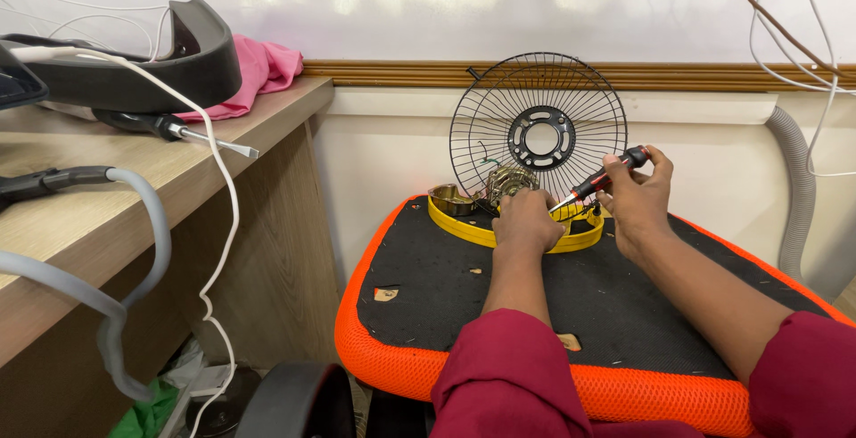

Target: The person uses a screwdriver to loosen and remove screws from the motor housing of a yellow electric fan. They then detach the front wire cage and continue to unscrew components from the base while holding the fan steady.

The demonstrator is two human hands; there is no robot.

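Observation:
A yellow fan base (464, 227) lies on a black cushion with an orange mesh rim (357, 313). A fan motor (508, 181) with copper windings sits on the base. My left hand (526, 221) rests on the base, its fingers closed around part of the fan just in front of the motor. My right hand (637, 197) grips a red and black screwdriver (599, 183), whose tip points down-left at the base beside my left hand. A round black wire fan guard (538, 128) stands upright behind them, leaning on the wall.
A wooden desk (80, 224) stands at the left, carrying a black fan housing (134, 63), a pink cloth (263, 72), a second screwdriver (169, 128), a white cable (223, 188) and a grey hose (143, 215). A grey corrugated hose (798, 188) and wires hang at the right wall.

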